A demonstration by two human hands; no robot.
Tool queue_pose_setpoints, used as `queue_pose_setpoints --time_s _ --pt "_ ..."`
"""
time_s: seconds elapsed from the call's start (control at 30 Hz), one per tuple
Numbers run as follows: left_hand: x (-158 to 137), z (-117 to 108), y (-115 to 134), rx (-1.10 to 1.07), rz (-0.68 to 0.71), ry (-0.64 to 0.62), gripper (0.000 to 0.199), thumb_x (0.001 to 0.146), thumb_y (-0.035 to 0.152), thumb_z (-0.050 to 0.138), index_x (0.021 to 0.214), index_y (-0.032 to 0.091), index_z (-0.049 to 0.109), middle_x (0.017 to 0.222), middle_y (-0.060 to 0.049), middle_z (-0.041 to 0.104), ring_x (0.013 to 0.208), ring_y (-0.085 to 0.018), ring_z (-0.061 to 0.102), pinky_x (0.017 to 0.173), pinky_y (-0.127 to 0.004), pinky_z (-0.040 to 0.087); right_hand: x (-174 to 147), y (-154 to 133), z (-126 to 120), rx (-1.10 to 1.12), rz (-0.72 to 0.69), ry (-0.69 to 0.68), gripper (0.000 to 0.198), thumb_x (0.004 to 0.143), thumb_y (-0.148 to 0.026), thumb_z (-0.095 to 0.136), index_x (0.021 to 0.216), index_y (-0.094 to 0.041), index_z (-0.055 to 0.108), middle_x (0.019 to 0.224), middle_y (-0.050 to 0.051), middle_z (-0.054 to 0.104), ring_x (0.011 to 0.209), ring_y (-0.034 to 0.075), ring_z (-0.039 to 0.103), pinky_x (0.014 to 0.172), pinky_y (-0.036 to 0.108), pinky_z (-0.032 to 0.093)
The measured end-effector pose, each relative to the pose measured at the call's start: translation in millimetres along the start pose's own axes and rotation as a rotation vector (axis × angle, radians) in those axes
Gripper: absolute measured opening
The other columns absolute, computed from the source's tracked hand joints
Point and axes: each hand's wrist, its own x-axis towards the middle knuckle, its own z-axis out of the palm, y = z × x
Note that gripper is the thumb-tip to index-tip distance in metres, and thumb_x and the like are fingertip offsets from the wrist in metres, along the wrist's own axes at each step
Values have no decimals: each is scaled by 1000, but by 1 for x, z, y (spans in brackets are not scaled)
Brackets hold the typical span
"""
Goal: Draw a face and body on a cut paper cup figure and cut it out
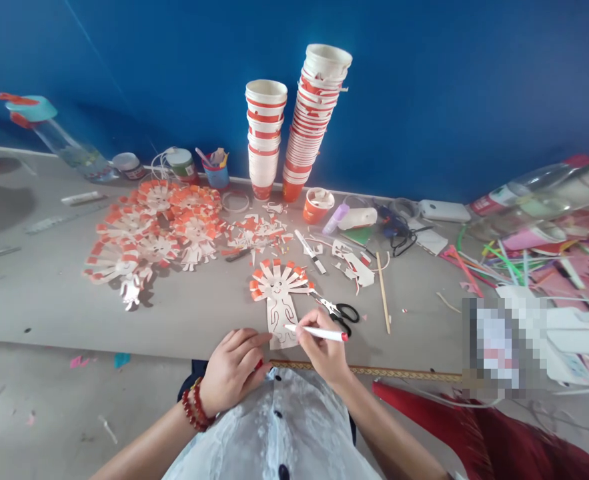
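In the head view a paper figure (281,315) lies near the table's front edge, with a smiling face, a fringe of curled orange-and-white strips and a body outline drawn on a white strip. My right hand (323,348) pinches a white marker pen (319,332) with a red end, its tip over the drawn body. Beside the paper's lower left corner rests my left hand (237,370), fingers curled around a small red thing, perhaps a cap, mostly hidden. Black-handled scissors (341,311) lie just right of the figure.
Finished-looking paper figures (159,223) pile up at left. Stacked paper cups (309,127) stand against the blue wall. Paper scraps (259,231), another marker (310,251), a wooden stick (383,293) and a glue gun (394,223) lie around. Plastic bottles (529,187) and clutter fill the right.
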Motion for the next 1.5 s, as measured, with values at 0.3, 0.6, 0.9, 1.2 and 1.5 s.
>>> queue_pose_setpoints --time_s 0.3,0.6,0.9,1.2,1.5 --pt "2 5 -3 12 40 13 12 97 24 54 86 20 58 113 -7 75 97 -24 64 78 -37 48 1 -1 15 -199 -116 -46 16 86 -20 56 72 -22 49 57 -5 50 49 12 45 49 23 35" --pt "0 6 -4 11 32 2 14 97 24 54 85 20 57 115 -9 75 98 -24 64 79 -37 47 2 -2 16 -280 -113 -51 17 86 -19 54 70 -22 47 55 -5 48 48 12 44 50 23 34" --pt "-2 8 -6 -8 41 7 15 97 25 55 84 18 55 116 -10 74 100 -25 63 81 -38 46 2 0 17 -291 -83 -78 16 84 -19 53 70 -22 48 57 -5 53 49 12 46 51 22 35" --pt "-1 7 -5 2 37 12 14 97 25 55 84 19 55 115 -9 74 99 -25 64 81 -37 46 4 -2 17 -300 -112 -43 18 85 -19 52 68 -22 46 54 -6 48 48 11 44 50 21 34" --pt "-1 8 -6 8 38 10 13 97 25 55 86 19 54 117 -9 74 99 -25 64 81 -38 46 0 4 18 -342 -135 -18 20 85 -18 53 66 -22 45 54 -6 47 48 10 43 50 22 33"
